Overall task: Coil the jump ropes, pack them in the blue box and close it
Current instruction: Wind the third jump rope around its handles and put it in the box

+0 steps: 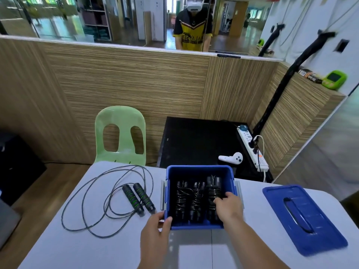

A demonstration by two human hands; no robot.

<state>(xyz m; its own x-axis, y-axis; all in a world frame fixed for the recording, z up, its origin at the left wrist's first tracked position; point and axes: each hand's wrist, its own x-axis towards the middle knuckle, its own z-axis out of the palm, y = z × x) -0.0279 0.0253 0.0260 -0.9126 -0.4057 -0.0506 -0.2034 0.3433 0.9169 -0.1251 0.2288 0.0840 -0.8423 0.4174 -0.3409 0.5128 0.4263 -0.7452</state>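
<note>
White table (pixel 93 247) fills the lower frame. Behind it, centre left: pale green plastic chair (pixel 120 136). Right of the chair: low black unit (pixel 194 140) against the wood-grain wall panel (pixel 126 78). On the unit: white handheld controller (pixel 231 158) near the front, white power strip (pixel 246 137) along the right edge, plugs in it. Black padded pole (pixel 272 105) slants from there to the upper right. Green gadget (pixel 334 80) on the ledge, upper right. Mirror (pixel 116 20) across the top reflects a person (pixel 192 32) in a white headset (pixel 194 4).
</note>
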